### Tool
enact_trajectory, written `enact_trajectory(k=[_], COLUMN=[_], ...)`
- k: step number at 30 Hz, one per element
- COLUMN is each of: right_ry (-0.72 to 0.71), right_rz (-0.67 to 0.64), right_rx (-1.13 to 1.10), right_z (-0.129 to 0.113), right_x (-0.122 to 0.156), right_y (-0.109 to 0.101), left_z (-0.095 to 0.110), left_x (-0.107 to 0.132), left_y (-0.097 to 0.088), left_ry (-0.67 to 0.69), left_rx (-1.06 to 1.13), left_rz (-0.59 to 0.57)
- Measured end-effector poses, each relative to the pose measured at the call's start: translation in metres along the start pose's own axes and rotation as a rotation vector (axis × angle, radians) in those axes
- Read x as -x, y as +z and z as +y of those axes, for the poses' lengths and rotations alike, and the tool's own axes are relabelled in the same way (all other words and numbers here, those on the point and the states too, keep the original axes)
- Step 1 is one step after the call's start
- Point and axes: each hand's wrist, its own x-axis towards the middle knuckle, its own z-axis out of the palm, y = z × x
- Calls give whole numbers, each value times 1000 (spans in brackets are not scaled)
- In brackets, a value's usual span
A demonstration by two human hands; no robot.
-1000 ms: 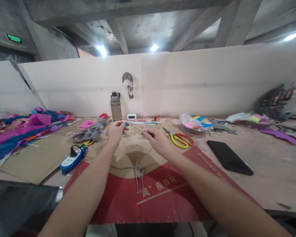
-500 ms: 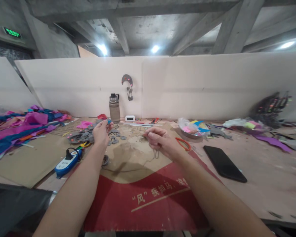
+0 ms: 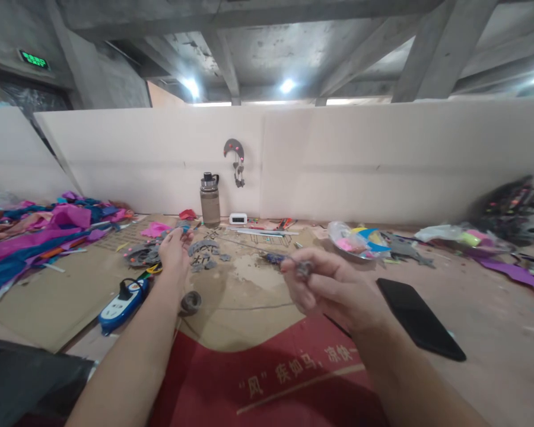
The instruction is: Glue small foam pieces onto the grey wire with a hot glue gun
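My right hand (image 3: pixel 327 287) is closed, pinching a small bunched bit of grey cord (image 3: pixel 303 270). From it a thin taut strand runs left toward my left hand (image 3: pixel 175 249), whose fingertips are pinched together over the far left of the cardboard. A roll of grey cord (image 3: pixel 191 302) sits beside my left forearm, with a loose strand trailing right across the cardboard (image 3: pixel 231 326). Grey cut-out pieces (image 3: pixel 201 256) lie just right of my left hand. A dark bluish item (image 3: pixel 273 258) rests beyond my right fingertips, too blurred to name.
On the left are a blue-and-white power strip (image 3: pixel 123 305) and heaped coloured fabric strips (image 3: pixel 62 228). A bottle (image 3: pixel 210 201) and a small white clock (image 3: pixel 238 219) stand at the back. To the right lie a phone (image 3: pixel 420 317) and a bowl of bagged colourful bits (image 3: pixel 358 240).
My right hand has come nearer and to the right, drawing the strand out straight. My left hand has shifted slightly left and down. The cord roll shows more fully.
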Motion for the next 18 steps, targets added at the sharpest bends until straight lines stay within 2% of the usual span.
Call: enact_trajectory(k=[3,6,11,18], right_ry=[-27,31,75,-73], right_rz=[-27,-19,160,394], right_rx=[6,71,261,404], right_z=[-8,-7,-3,-28], right_x=[6,5,-2,7], right_y=[0,1,8,17], left_z=[4,7,5,-7], left_x=[2,4,3,-9], left_y=[0,1,3,-3], left_ry=[27,72,85,95], left_rx=[-22,-52,-82,-109], left_rz=[-34,-39,24,75])
